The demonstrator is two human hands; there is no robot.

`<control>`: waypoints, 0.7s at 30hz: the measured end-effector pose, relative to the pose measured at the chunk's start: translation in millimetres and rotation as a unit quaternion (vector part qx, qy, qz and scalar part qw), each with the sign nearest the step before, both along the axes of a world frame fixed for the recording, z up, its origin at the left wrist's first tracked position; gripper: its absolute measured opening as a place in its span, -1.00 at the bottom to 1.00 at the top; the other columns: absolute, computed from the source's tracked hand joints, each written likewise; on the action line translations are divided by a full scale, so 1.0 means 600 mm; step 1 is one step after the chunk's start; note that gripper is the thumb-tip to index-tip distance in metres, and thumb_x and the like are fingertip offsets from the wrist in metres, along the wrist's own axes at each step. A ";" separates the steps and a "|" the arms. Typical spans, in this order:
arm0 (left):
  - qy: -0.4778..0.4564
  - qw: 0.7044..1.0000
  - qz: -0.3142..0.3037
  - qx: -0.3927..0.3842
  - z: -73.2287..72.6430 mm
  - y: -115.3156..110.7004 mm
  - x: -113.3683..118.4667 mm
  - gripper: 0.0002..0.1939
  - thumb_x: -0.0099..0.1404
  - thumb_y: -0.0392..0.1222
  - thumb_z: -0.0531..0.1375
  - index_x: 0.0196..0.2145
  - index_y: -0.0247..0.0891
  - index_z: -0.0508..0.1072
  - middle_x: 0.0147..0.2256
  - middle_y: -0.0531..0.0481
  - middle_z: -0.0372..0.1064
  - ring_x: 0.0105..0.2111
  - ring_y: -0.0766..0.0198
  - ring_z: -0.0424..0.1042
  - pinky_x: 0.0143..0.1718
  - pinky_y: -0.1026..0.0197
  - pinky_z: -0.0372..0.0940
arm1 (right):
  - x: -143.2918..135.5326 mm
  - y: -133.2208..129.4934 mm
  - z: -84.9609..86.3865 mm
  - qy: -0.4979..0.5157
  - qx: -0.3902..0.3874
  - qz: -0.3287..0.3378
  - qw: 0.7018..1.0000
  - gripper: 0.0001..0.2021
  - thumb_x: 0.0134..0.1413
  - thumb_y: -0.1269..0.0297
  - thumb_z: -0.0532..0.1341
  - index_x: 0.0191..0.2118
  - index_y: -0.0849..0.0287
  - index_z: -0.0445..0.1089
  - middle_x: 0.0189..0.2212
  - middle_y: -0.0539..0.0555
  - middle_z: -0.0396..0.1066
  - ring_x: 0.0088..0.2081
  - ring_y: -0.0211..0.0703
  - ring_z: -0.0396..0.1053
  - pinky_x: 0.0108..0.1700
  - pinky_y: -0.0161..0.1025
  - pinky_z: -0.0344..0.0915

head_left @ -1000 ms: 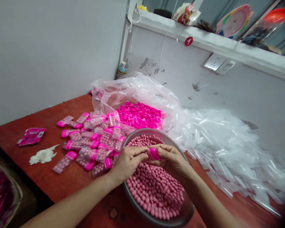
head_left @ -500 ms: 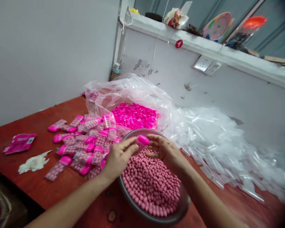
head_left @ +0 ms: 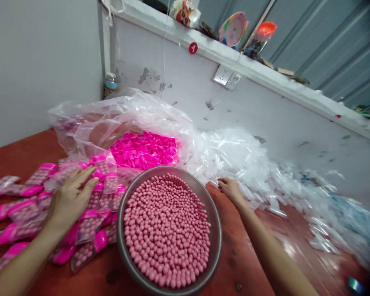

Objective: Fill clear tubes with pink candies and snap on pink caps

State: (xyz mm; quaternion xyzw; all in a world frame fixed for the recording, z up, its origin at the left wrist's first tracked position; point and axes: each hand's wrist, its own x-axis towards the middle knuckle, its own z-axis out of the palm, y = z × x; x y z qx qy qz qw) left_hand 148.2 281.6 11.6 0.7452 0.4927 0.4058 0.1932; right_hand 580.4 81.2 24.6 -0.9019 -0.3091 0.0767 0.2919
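My left hand (head_left: 69, 199) lies over a pile of small clear containers (head_left: 88, 226) with bright pink caps, filled with pink beads. Its fingers are stretched out and the thumb stands apart; it appears to hold nothing. My right hand (head_left: 230, 190) is at the near edge of a heap of clear plastic tubes (head_left: 234, 152), its fingers curled together at the tips. Whatever they pinch, if anything, is too small to make out. Between my arms stands a round metal bowl (head_left: 215, 250), with many pink beads (head_left: 168, 230) in it.
Behind the bowl, a clear plastic bag (head_left: 132, 102) spreads open around loose pink caps (head_left: 144, 150). More clear tubes are scattered along the right of the red table (head_left: 234, 263). A wall socket (head_left: 223, 75) and a cluttered ledge (head_left: 211, 39) are at the back.
My hands have parted from above the bowl. The left, which held a pink-capped container, has moved to the filled pile; the right has gone to the clear tubes. The view has shifted right.
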 end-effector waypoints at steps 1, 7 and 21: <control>-0.008 1.000 -0.008 0.006 -0.004 -0.002 0.002 -0.66 0.21 -0.11 0.09 -0.03 0.03 0.32 0.05 0.32 0.22 0.09 0.11 0.16 0.08 -0.02 0.12 | 0.010 0.001 -0.015 -0.016 -0.029 -0.003 0.999 -0.78 -0.03 0.20 0.16 -0.40 0.28 0.39 -0.41 0.19 0.42 -0.29 -0.03 0.38 -0.24 -0.15 0.27; -0.052 0.997 -0.053 0.034 0.002 -0.006 0.011 -0.55 0.15 -0.16 0.15 -0.02 0.24 0.26 0.08 0.50 0.11 0.13 0.02 0.07 0.16 -0.07 -0.03 | 0.047 0.015 -0.070 -0.074 -0.120 0.014 0.990 -0.79 0.07 0.24 0.15 -0.22 0.27 0.33 -0.20 0.10 0.35 -0.13 -0.11 0.29 -0.05 -0.02 0.16; -0.156 0.963 -0.190 -0.109 0.067 -0.125 0.099 -0.66 0.22 -0.11 0.09 -0.06 -0.19 0.39 -0.07 0.01 0.38 -0.08 0.19 0.37 0.00 0.14 0.25 | -0.123 0.007 0.070 -0.146 0.095 0.337 0.925 -0.78 0.13 0.29 0.03 -0.11 0.10 0.28 -0.18 0.09 0.36 -0.15 -0.14 0.31 -0.12 -0.18 0.23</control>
